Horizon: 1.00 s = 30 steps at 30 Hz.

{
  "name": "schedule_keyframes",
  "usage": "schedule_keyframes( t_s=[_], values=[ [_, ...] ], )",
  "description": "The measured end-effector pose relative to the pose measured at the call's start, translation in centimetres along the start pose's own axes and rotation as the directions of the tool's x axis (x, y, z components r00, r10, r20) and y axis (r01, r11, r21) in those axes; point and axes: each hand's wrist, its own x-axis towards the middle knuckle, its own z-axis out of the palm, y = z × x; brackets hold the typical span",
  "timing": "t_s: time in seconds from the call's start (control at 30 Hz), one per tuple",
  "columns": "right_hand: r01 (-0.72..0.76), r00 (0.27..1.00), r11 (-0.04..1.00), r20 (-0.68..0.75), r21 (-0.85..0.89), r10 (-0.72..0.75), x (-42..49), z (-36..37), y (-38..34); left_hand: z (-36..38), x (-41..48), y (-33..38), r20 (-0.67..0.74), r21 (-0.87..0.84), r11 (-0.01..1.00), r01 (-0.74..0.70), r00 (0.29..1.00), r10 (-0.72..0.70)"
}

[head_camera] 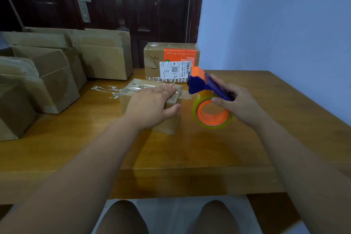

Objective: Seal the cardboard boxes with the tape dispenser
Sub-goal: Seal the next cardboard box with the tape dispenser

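Note:
A small cardboard box (pixel 140 86) lies mid-table with clear tape across its top. My left hand (pixel 152 104) presses flat on the box top, fingers straight, thumb down the near right side. My right hand (pixel 239 104) grips the blue and orange tape dispenser (pixel 203 83), which carries a roll of clear tape on an orange core (pixel 212 114). The dispenser hangs just right of the box, above the table, with its orange head pointing away from me.
A larger box with an orange label and a shipping sticker (pixel 171 61) stands behind the small one. Several open cardboard boxes (pixel 57 74) crowd the table's left side. Tape scraps (pixel 106 90) stick to the wooden table (pixel 190 148). A wall rises at right.

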Motion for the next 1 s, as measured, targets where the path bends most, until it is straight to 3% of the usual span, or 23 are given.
schedule_keyframes(
  t_s=[0.23,0.37,0.63,0.73,0.9,1.0],
  values=[
    [-0.015,1.000,1.000,0.006,-0.014,0.015,-0.4,-0.6,0.0,0.0,0.0,0.1,0.003,-0.014,1.000,-0.001,1.000,0.001],
    [-0.012,0.999,0.966,0.045,-0.257,0.024,-0.5,-1.6,0.4,0.1,-0.1,-0.3,-0.012,-0.007,1.000,0.007,1.000,-0.007],
    [0.027,0.998,0.924,0.066,-0.381,-0.002,-0.6,-2.0,0.1,0.3,0.0,-0.5,-0.023,-0.015,0.999,0.032,0.999,-0.032],
    [0.000,0.997,0.926,0.068,-0.376,0.028,-0.8,-2.1,0.2,0.4,0.0,-0.7,-0.024,-0.001,0.999,0.036,0.999,-0.036],
    [-0.056,0.998,0.974,0.027,-0.220,0.063,-1.4,-2.1,0.5,0.6,0.0,-0.7,-0.038,0.003,1.000,0.030,0.999,-0.029],
    [-0.007,0.997,0.910,0.063,-0.414,0.036,-1.5,-2.4,0.5,0.5,0.0,-0.8,-0.039,-0.009,1.000,0.022,0.999,-0.022]
  ],
)
